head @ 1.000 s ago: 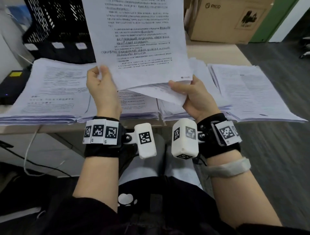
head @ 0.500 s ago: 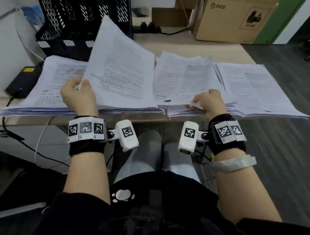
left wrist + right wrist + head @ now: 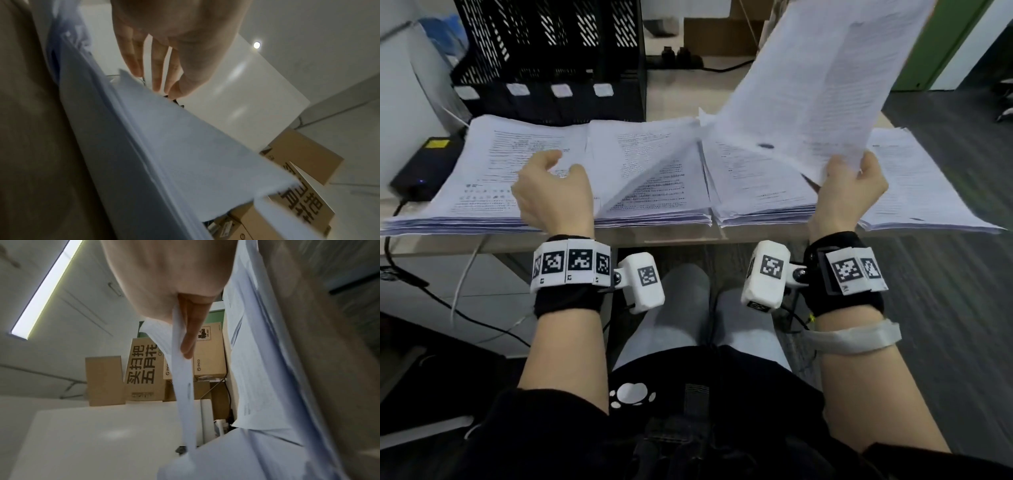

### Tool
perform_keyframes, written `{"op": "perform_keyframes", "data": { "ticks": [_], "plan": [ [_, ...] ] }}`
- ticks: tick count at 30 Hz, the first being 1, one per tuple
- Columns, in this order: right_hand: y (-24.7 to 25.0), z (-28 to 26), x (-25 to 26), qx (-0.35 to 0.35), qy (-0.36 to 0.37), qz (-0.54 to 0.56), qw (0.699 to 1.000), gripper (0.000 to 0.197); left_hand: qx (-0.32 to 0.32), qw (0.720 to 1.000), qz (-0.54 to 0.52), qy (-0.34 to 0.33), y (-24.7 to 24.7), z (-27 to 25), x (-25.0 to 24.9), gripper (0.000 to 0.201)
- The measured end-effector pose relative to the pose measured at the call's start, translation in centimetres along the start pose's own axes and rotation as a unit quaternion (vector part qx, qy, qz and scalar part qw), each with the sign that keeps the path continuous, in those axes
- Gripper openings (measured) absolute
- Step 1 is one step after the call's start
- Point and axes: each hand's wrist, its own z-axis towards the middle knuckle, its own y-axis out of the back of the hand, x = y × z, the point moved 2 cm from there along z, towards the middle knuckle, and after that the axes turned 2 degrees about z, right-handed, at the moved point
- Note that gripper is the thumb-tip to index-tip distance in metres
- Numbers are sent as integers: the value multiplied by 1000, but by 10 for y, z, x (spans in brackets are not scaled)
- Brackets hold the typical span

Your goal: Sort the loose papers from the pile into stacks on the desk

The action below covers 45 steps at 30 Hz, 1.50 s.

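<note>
Right hand (image 3: 851, 186) now pinches lifted white printed sheet (image 3: 822, 78) | left hand (image 3: 553, 192) released, fingers relaxed over left stack (image 3: 493, 171) | next sheet awaits sorting

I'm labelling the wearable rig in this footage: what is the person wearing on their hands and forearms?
Both forearms are bare. Each wrist carries a black strap with white square-patterned marker tags, left and right, plus a white camera block bearing a marker, left and right. A grey band wraps the right forearm.

Left hand (image 3: 554, 193) hovers low with fingers loosely spread, right hand (image 3: 851, 186) raised, thumb and fingers pinched together
</note>
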Motion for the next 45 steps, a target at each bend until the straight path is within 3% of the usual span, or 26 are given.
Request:
{"op": "perform_keyframes", "data": {
  "ticks": [3,6,10,14,18,29,32,34,37,40,45],
  "plan": [
    [3,3,12,4,7,49,999,27,26,998,-1,-59,-7,-5,-12,31],
    [7,8,18,20,6,56,998,22,164,973,-55,-153,-24,-16,-25,29],
    [14,11,19,36,1,59,998,21,316,928,-29,-194,-39,-35,-33,48],
    [17,11,14,56,-10,46,997,19,360,904,59,-223,-52,-45,-33,50],
    [23,14,9,57,-28,39,997,19,389,893,85,-209,-59,-55,-33,47],
    [32,10,6,51,-67,37,996,18,431,868,110,-222,-75,-75,-46,49],
    [32,9,5,53,-69,31,996,18,411,879,108,-216,-77,-72,-45,37],
    [32,7,5,56,-69,28,996,18,409,878,105,-226,-77,-73,-46,12],
    [32,6,4,56,-76,30,995,17,395,876,97,-259,-76,-76,-44,35],
    [34,6,2,56,-82,34,994,21,348,891,117,-268,-70,-68,-41,18],
    [33,5,-4,64,-91,44,993,19,289,908,155,-262,-47,-48,-38,26]
  ]
}}
